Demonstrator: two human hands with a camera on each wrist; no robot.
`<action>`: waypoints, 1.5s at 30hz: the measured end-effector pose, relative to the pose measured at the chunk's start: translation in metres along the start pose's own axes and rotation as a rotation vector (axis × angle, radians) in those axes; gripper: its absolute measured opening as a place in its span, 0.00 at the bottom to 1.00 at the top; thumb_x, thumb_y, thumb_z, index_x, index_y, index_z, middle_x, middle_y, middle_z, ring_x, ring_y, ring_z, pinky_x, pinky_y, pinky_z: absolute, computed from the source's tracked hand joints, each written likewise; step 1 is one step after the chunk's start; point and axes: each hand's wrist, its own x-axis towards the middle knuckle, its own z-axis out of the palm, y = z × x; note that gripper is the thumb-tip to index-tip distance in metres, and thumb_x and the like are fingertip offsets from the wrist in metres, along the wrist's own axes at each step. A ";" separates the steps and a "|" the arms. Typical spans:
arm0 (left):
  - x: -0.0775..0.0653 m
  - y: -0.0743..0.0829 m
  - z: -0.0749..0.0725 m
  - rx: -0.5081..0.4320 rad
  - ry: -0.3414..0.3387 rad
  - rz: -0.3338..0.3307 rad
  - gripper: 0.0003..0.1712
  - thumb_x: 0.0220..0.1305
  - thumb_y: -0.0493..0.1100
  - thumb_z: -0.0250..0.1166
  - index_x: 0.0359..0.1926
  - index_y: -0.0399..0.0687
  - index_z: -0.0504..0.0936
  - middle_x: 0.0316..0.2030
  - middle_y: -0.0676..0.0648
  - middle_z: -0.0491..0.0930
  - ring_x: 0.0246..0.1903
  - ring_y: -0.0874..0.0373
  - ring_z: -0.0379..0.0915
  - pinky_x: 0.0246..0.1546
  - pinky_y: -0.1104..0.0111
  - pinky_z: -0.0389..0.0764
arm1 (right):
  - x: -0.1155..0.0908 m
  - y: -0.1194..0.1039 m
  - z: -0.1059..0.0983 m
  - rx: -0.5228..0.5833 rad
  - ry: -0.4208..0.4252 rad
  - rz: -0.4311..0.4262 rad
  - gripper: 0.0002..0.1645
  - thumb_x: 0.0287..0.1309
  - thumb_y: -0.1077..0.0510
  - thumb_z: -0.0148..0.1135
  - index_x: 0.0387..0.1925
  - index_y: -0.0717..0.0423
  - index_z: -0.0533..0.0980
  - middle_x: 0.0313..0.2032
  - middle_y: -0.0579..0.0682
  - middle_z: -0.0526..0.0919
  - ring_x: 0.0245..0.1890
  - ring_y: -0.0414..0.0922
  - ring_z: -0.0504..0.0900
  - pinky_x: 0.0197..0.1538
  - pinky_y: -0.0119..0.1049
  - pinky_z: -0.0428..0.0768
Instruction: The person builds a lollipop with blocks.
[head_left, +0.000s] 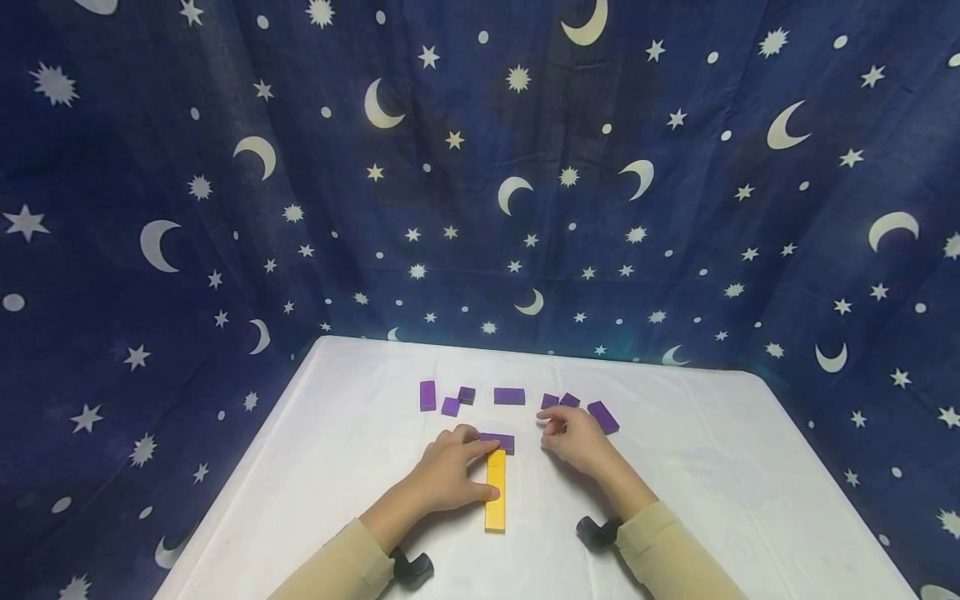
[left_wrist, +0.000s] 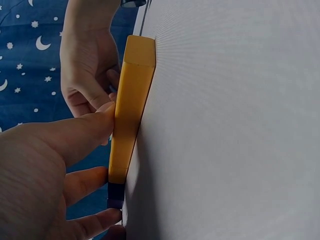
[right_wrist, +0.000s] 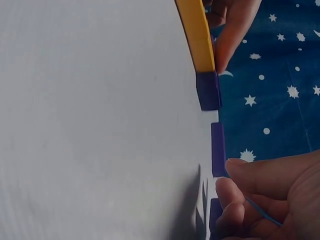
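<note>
Apparently part-built: yellow strip [head_left: 498, 477] laid on white table [head_left: 720, 483], purple block [head_left: 507, 442] set across its far end; both touched by left hand [head_left: 448, 475], fingers extended. Right hand [head_left: 583, 442] held apart, nothing gripped. Loose purple blocks [head_left: 509, 397] beyond, seemingly left unplaced. No label or writing seen.

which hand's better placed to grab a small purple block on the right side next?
Right, I'd say. The right hand appears to hold nothing and is right by the two small purple blocks; the left hand is farther off, touching the long yellow block.
</note>
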 end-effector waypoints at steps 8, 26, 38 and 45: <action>-0.001 0.001 0.000 0.000 0.000 0.003 0.44 0.55 0.67 0.79 0.73 0.69 0.79 0.69 0.47 0.76 0.63 0.49 0.73 0.63 0.46 0.77 | 0.005 0.008 -0.010 -0.004 0.010 0.008 0.24 0.60 0.66 0.74 0.58 0.54 0.85 0.32 0.47 0.84 0.23 0.43 0.80 0.27 0.36 0.80; -0.001 0.001 -0.002 0.002 0.000 0.003 0.44 0.56 0.67 0.78 0.73 0.68 0.80 0.70 0.47 0.76 0.62 0.49 0.72 0.64 0.47 0.77 | 0.016 0.016 -0.034 -0.006 0.028 -0.032 0.25 0.60 0.68 0.72 0.60 0.60 0.83 0.36 0.50 0.86 0.22 0.42 0.80 0.26 0.37 0.81; 0.000 -0.002 0.001 0.005 -0.001 0.007 0.44 0.55 0.68 0.78 0.73 0.70 0.79 0.70 0.48 0.76 0.62 0.51 0.72 0.62 0.49 0.77 | 0.025 0.026 -0.045 -0.066 0.049 -0.045 0.26 0.60 0.67 0.71 0.61 0.60 0.81 0.35 0.50 0.87 0.19 0.42 0.81 0.27 0.37 0.81; 0.000 -0.001 0.001 0.002 -0.001 0.001 0.44 0.55 0.67 0.78 0.73 0.71 0.79 0.70 0.48 0.75 0.63 0.49 0.72 0.63 0.48 0.77 | 0.026 0.029 -0.050 -0.075 0.051 -0.039 0.28 0.59 0.68 0.72 0.62 0.62 0.81 0.35 0.51 0.87 0.23 0.42 0.81 0.27 0.35 0.80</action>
